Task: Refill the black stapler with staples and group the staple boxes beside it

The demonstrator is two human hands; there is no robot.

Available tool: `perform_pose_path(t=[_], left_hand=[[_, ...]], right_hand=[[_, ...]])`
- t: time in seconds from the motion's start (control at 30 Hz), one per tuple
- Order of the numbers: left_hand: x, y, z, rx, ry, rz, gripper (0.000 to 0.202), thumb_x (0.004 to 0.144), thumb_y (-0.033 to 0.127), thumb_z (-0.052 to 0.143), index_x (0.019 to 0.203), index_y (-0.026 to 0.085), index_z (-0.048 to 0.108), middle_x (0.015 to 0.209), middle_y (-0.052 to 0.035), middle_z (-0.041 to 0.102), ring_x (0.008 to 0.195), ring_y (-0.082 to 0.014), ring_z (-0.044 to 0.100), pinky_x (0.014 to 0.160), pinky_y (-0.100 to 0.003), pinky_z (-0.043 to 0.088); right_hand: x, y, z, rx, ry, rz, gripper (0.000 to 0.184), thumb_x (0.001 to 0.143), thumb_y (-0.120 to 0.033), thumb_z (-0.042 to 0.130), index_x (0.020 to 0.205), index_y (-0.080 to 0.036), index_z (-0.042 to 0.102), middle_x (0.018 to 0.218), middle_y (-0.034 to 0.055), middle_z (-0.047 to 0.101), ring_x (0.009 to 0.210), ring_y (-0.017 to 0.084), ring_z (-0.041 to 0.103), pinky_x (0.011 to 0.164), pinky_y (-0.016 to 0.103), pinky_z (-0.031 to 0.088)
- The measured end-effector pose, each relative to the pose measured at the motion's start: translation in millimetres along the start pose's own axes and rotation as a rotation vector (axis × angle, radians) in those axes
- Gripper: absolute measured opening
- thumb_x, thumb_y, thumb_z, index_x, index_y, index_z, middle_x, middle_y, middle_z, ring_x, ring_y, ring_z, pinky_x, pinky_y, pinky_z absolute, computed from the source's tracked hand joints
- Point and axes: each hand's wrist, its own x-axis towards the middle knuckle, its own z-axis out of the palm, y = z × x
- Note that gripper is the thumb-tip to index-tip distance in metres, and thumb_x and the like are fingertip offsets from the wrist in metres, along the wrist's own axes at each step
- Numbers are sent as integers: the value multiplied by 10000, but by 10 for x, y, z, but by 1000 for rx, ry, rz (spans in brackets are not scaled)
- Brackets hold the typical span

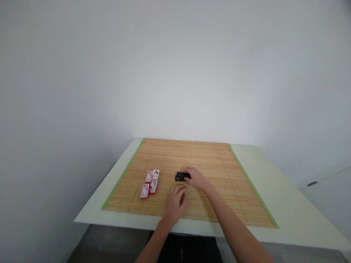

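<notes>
My right hand (195,178) has its fingers closed on the right end of a black stapler-like object (180,176), which lies flat on the bamboo mat. A small white marking shows on its front left side; its right end is hidden under the fingers. Nearer to me, my left hand (175,201) rests low over the mat with its fingers loosely curved and the thumb apart, and I see nothing in it. To the left lie several small red-and-white boxes (153,186), grouped close together, their print too small to read.
The bamboo mat (203,157) with green side edges covers the middle of a white table (276,193). A pale wall (186,80) stands behind the table. A thin cable with a small dark piece (312,183) runs along the wall at the right.
</notes>
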Motion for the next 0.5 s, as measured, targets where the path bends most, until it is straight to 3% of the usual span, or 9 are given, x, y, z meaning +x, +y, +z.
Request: perform_pose_path(t=[0.2,0.37,0.5], left_hand=[[39,56,73,293,42,-90,515,1015,250,456,1529,286,469,1557,-52,487,1399,-306,417,1175,-539,361],[40,84,104,381,29,-97,498,1026,294,448,1523,282,473,1559,-60,482,1364,-318,431,1158,-545,356],[38,97,97,420,24,-119,422,1029,319,445,1430,264,567,1519,-77,514,1349,-322,439,1146,-546,359]], right_hand=[[-167,174,-149,-45,-23,-34,328,783,-113,728,1092,-221,730,1056,44,682,992,205,619,889,299,453],[-94,46,45,-91,50,11,202,789,-211,743,990,-216,724,997,40,666,958,201,596,862,286,439],[29,-155,226,-145,176,83,236,741,-322,794,943,-225,720,1020,60,645,1026,245,550,910,337,412]])
